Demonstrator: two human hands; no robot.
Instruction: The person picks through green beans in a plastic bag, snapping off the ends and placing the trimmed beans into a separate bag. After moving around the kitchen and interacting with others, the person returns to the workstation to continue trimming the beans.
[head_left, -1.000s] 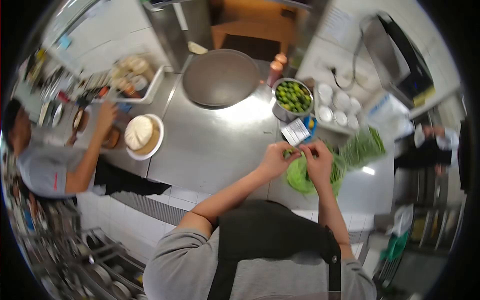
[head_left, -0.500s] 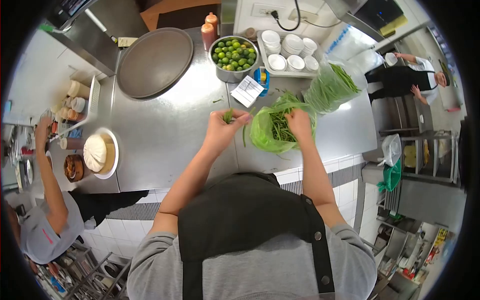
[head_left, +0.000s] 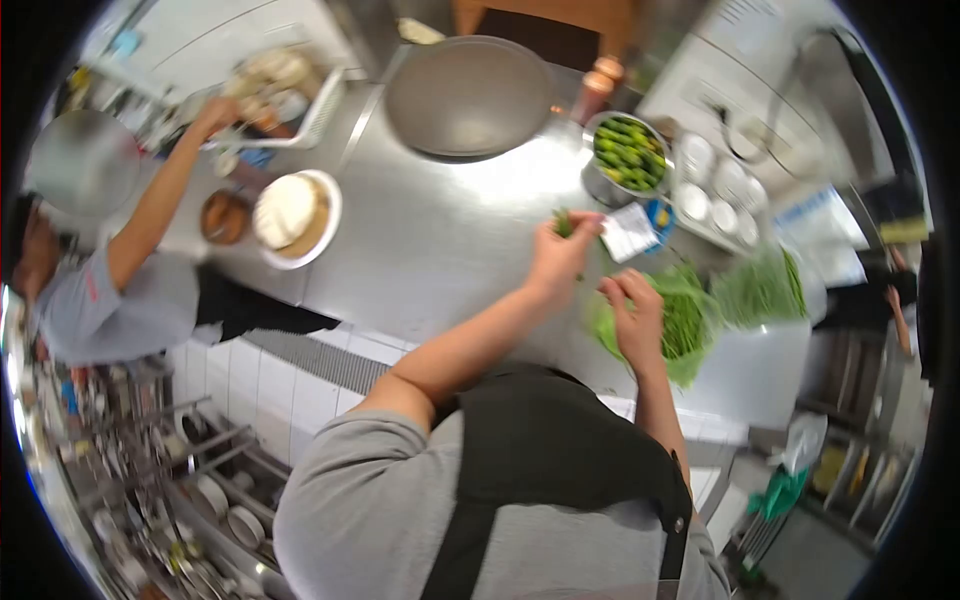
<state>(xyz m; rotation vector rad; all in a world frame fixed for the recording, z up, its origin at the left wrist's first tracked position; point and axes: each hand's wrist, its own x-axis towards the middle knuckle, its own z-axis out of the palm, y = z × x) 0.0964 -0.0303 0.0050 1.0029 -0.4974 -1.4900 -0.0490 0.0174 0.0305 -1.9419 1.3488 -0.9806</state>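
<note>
My left hand [head_left: 562, 255] is closed around a small bunch of green beans [head_left: 563, 222] above the steel counter, with thin green stems hanging from its fingers. Just right of it, my right hand [head_left: 637, 308] is pinched at the left side of an open green plastic bag [head_left: 705, 335]. Motion blur hides whatever may be between its fingertips. Green beans [head_left: 683, 320] fill the bag, and my right hand and forearm cover part of it. A white paper slip [head_left: 629, 233] lies beyond both hands, partly over a blue tape dispenser [head_left: 660, 222].
A pot of limes [head_left: 628, 155], a tray of white cups [head_left: 722, 205] and a clear bag of green beans [head_left: 760, 290] stand behind. A round dark tray [head_left: 470, 97] lies at the back. Left are a plate [head_left: 328, 225] and a co-worker [head_left: 120, 290] reaching into a basket [head_left: 320, 118].
My right hand has come out of the green bag and moved left, closer to my left hand. My left hand still holds its bunch. The camera view has turned and tilted left.
</note>
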